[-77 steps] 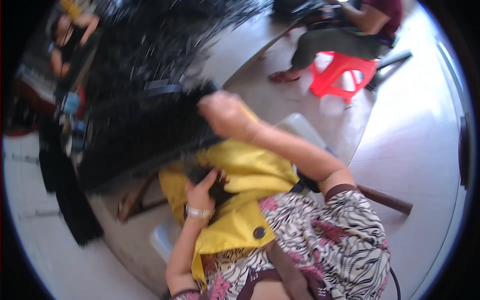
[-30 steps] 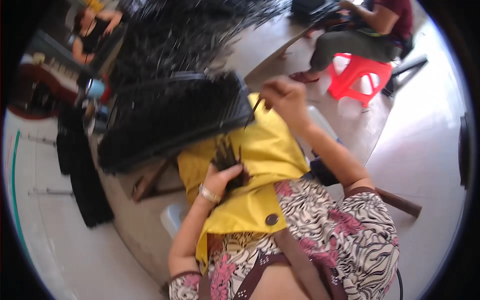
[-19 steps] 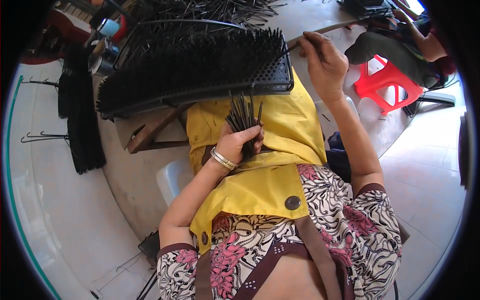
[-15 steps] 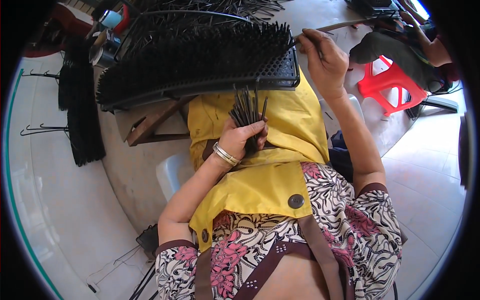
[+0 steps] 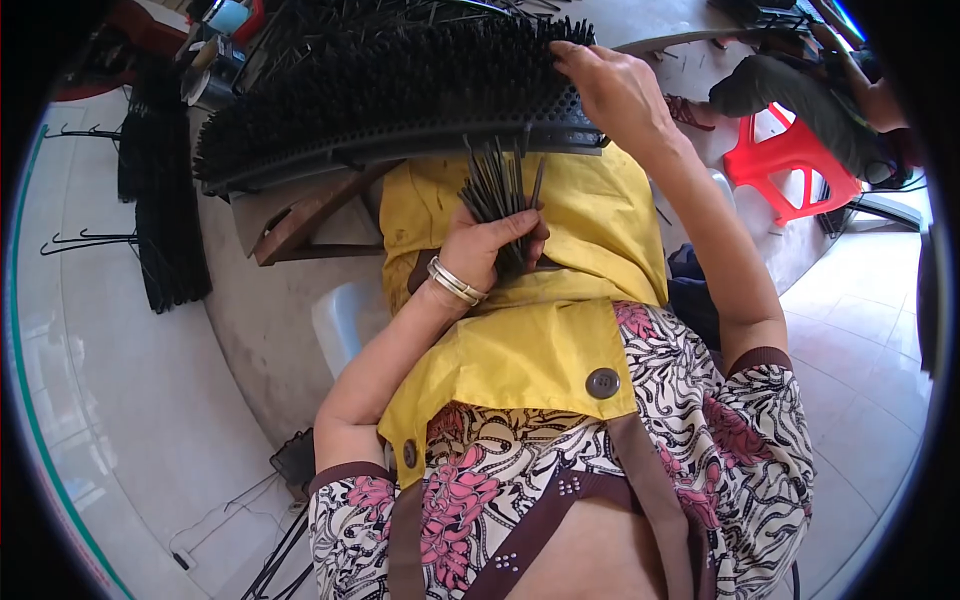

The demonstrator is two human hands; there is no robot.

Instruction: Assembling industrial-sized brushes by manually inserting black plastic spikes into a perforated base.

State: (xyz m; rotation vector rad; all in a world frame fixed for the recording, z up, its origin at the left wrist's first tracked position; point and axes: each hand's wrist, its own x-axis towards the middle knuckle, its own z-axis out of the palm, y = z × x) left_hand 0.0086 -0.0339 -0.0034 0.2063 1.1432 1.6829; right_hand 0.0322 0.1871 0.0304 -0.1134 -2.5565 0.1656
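Note:
My left hand (image 5: 500, 240) is closed around a bundle of thin dark rods (image 5: 492, 188), their ends fanning upward over my lap. Beyond it lies a long curved black rack (image 5: 470, 146) with a perforated face, densely packed with upright black rods (image 5: 390, 92) like bristles. My right hand (image 5: 615, 95) is over the rack's right end, fingers drawn together at the edge of the standing rods. Whatever its fingertips hold is too small and hidden to make out.
A brown wooden support (image 5: 310, 228) stands under the rack. Black strands hang on hooks at left (image 5: 165, 215). A red plastic stool (image 5: 785, 165) is at right, beside another person's dark-clad leg (image 5: 780, 100). More loose dark rods (image 5: 300, 35) lie behind the rack.
My right hand has moved left from beside the rack's end to over its standing rods. My left hand still grips the bundle. The view has shifted slightly.

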